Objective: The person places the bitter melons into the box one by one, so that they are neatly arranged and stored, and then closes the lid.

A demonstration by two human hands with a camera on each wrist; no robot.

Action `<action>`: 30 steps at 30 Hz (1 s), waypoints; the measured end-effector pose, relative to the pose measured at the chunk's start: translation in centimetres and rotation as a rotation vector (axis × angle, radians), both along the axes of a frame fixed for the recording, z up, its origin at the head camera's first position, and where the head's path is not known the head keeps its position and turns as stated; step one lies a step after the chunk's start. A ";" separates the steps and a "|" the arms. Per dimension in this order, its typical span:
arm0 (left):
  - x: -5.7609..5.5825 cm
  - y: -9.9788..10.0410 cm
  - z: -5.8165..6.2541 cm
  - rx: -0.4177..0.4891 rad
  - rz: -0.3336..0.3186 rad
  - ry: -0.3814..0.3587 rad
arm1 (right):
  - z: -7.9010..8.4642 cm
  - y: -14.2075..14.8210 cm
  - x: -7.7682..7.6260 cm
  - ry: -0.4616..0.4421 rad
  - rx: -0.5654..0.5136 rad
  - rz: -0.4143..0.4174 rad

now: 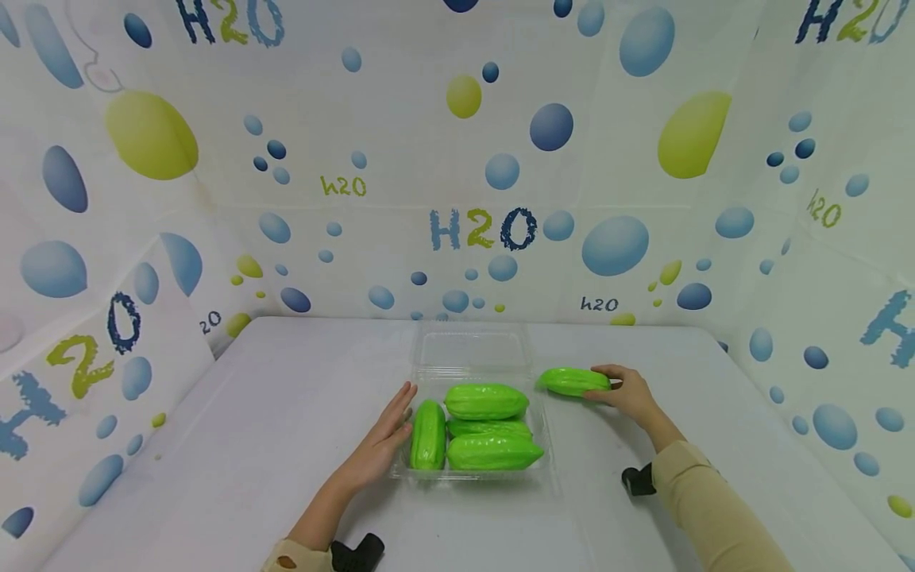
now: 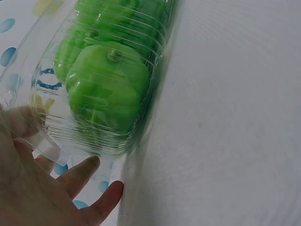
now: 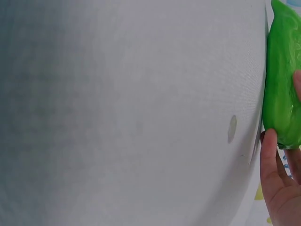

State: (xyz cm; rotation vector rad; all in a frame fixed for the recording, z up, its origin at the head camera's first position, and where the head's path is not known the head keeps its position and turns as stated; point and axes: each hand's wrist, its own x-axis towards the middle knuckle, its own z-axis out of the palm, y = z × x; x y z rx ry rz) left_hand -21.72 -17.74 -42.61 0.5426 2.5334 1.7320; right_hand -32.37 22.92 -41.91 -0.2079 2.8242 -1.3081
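A clear plastic container (image 1: 477,475) holds several glossy green bitter melons (image 1: 493,454); one stands lengthwise at its left side, others lie crosswise. Its transparent lid (image 1: 472,349) is folded back behind it. My left hand (image 1: 377,449) has its fingers extended along the container's left wall; in the left wrist view the fingers are spread at the container's end. To the right of the container, my right hand (image 1: 632,395) grips the stem end of another bitter melon (image 1: 572,382) between thumb and fingers. The right wrist view shows this melon (image 3: 282,89) at the edge, partly cut off.
The white table (image 1: 272,413) extends around the container, with a patterned cloth (image 1: 386,262) hanging behind and at both sides. A black wrist mount (image 1: 638,481) sits below the right wrist, another black mount (image 1: 359,552) by the left sleeve.
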 end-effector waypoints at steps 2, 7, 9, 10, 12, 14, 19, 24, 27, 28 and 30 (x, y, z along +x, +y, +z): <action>0.0 0.0 0.0 0.004 -0.002 0.001 | -0.1 0.0 -0.1 0.004 -0.001 -0.003; 0.1 0.0 0.1 0.004 -0.001 -0.004 | -0.1 0.2 -0.2 0.002 0.006 -0.013; 0.1 0.0 0.1 0.002 0.001 -0.007 | 0.0 0.2 -0.2 0.000 0.010 -0.019; 0.1 0.0 0.1 0.001 0.003 -0.008 | 0.2 0.3 -0.1 -0.002 0.010 -0.020; 0.1 0.0 0.1 -0.003 0.006 -0.007 | 0.5 0.4 -0.1 0.001 0.011 -0.017; 0.1 0.0 0.1 -0.002 0.007 -0.003 | 0.8 0.5 -0.1 0.003 0.002 -0.018; 0.1 0.1 0.1 -0.004 0.008 -0.003 | 1.6 1.0 -0.1 0.016 -0.008 -0.011; 0.1 0.1 0.1 -0.003 0.006 -0.003 | 2.2 1.2 -0.1 0.024 0.005 -0.009; 0.0 0.0 0.0 0.000 0.004 0.000 | 2.6 1.2 0.0 0.041 0.005 -0.009; 0.0 0.0 0.0 0.000 0.004 0.001 | 2.8 1.1 0.0 0.050 0.006 -0.005; 0.0 0.0 0.0 0.000 0.004 0.003 | 3.2 1.1 0.1 0.058 0.004 -0.004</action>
